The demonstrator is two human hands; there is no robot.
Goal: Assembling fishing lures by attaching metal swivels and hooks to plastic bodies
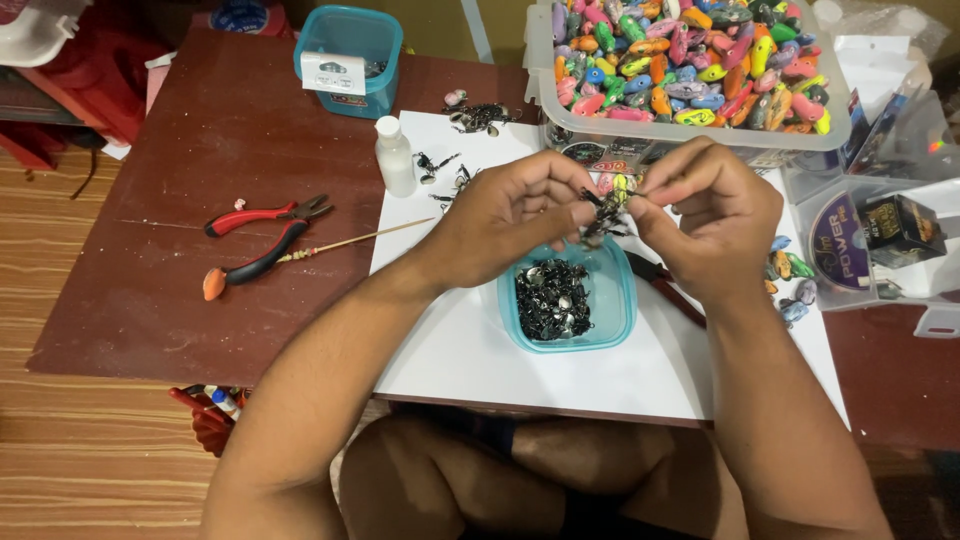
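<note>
Both hands: meet above the white sheet covering the right part of the dark brown table.
Left hand: fingers curled, thumb and forefinger pinching the small black-hooked yellow-green lure.
Right hand: fingertips pinching the same lure from the right side.
Lure: held between both hands, just above the teal plastic tub of black metal hooks.
Far right: clear bin of many-coloured lure bodies.
Left of hands: small white squeeze bottle, thin wooden skewer, red-and-black handled pliers.
Far centre: second teal tub.
</note>
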